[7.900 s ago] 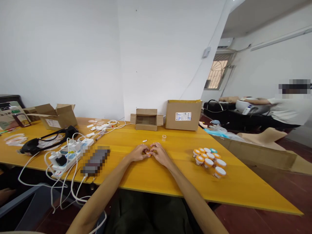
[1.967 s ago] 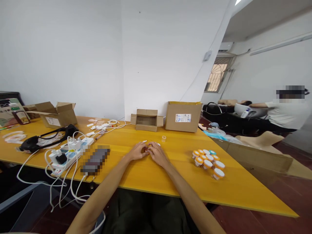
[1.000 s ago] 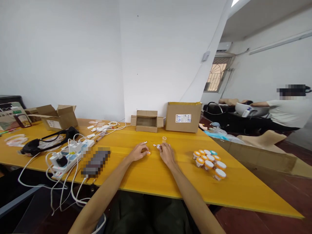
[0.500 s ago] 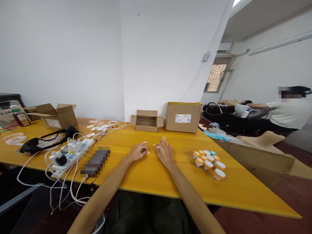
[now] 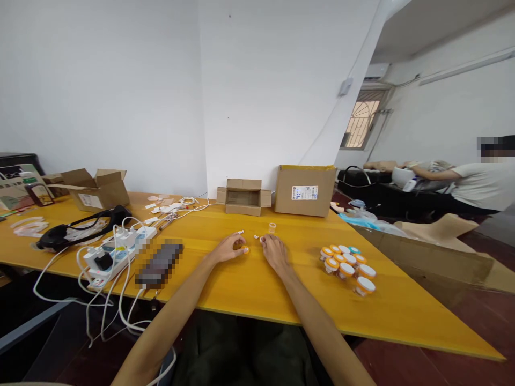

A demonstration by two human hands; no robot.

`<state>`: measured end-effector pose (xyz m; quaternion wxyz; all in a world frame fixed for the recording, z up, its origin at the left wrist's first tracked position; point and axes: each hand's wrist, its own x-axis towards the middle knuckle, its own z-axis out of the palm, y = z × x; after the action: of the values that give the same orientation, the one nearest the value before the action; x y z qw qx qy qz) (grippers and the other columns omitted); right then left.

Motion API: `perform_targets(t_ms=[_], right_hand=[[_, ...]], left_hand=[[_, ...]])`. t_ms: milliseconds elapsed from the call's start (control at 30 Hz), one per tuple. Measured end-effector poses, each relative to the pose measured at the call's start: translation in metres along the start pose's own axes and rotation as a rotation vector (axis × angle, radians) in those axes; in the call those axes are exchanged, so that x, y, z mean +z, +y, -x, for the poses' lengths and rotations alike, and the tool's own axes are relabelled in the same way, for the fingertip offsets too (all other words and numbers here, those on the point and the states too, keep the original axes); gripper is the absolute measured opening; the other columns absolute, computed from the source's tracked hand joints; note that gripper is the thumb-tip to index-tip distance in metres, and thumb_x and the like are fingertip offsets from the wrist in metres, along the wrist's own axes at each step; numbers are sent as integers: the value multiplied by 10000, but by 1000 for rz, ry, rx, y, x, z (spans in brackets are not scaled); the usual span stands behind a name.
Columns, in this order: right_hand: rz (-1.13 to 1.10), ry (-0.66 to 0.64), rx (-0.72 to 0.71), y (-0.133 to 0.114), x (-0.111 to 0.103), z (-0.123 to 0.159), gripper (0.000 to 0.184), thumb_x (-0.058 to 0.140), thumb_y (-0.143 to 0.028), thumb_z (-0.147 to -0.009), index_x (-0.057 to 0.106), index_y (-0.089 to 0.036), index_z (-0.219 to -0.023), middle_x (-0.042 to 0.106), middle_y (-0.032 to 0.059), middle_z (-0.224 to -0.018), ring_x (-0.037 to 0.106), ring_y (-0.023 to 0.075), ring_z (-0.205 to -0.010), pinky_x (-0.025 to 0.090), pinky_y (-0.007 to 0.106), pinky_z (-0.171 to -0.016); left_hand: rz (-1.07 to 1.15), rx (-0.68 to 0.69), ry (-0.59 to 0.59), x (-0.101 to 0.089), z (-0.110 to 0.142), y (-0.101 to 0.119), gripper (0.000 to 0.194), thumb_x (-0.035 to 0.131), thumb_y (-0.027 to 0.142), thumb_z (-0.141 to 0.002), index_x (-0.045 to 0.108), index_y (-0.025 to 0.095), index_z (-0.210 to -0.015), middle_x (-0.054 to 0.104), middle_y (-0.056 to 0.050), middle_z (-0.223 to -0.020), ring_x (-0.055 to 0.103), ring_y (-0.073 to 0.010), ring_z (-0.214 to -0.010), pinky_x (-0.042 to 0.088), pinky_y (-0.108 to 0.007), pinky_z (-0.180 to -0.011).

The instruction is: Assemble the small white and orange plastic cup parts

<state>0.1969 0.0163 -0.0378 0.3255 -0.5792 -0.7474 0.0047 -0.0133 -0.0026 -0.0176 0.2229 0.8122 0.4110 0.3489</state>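
My left hand (image 5: 229, 249) rests low over the table, thumb and index finger apart. Beside its thumb tip lies a small orange-rimmed cap (image 5: 247, 250) with a white top. My right hand (image 5: 275, 252) is palm down with its fingertips closed at a small white piece (image 5: 262, 239), mostly covered by the fingers. Between and beyond the hands are two more tiny white pieces, one in the middle (image 5: 256, 236) and one near the left fingers (image 5: 240, 231). A small clear jar without a lid (image 5: 272, 228) stands just past my right hand.
Several small jars with orange, white and teal lids (image 5: 346, 258) cluster at right. Cardboard boxes (image 5: 304, 192) stand at the back. On the left are a power strip (image 5: 116, 257) with cables, a phone (image 5: 160, 264) and a black headset (image 5: 60, 238). A person (image 5: 483, 182) sits far right.
My left thumb and index finger have parted around the orange-rimmed cap. My right hand stays at the white piece. The view has shifted slightly.
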Motion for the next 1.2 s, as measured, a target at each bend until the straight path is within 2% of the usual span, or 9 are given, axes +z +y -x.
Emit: perform_targets(t_ms=[133,300,433,567,833,1033,1200], right_hand=[[-342,-17,46,-2,-1,-1,94,611,-265,-841,630,-237,-753,715,57,-830,659,217,-795,462,302,-714],[-873,-136,68,-8,3,-4,363,644,-571,-758,598,-217,-692,675,36,-704,632,203,-690,494,317,-659],[-1044,-212,115,-9,4,-5,505,691,-699,-627,608,-204,-687,662,41,-676,616,190,-656,496,309,-616],[-1064,-238,124,-7,2,-5,514,710,-694,-599,627,-198,-698,673,46,-693,619,186,-655,503,306,-622],[-918,-201,-3,-9,6,-3,402,643,-592,-747,649,-194,-692,672,32,-687,617,186,-666,504,302,-645],[-784,-180,-58,-17,6,0,331,615,-506,-791,689,-199,-691,681,20,-674,602,185,-658,474,281,-633],[-707,-180,-92,-24,1,3,266,590,-413,-823,716,-203,-719,718,28,-712,649,200,-697,493,289,-674]], left_hand=[[-44,-4,-4,3,0,-2,256,743,287,-737,631,191,-947,657,-46,-956,617,-213,-917,493,-350,-879],[-37,-14,6,7,0,-3,217,695,272,-772,628,200,-965,650,-29,-932,607,-192,-890,501,-342,-871],[8,-16,1,8,1,-2,205,674,280,-797,626,197,-978,647,-24,-931,603,-182,-888,505,-342,-877],[61,-31,-10,8,0,-1,247,693,309,-797,621,197,-1006,646,-11,-931,591,-166,-888,499,-332,-890],[138,-39,-9,10,-1,-3,292,721,307,-778,619,195,-1027,655,-24,-925,592,-166,-867,487,-315,-852],[125,-39,20,12,-2,-4,326,768,309,-735,613,203,-1002,650,-9,-904,598,-166,-857,486,-306,-845],[120,-46,21,11,-1,-1,358,780,310,-724,604,202,-1016,645,-4,-870,605,-170,-846,488,-296,-830]])
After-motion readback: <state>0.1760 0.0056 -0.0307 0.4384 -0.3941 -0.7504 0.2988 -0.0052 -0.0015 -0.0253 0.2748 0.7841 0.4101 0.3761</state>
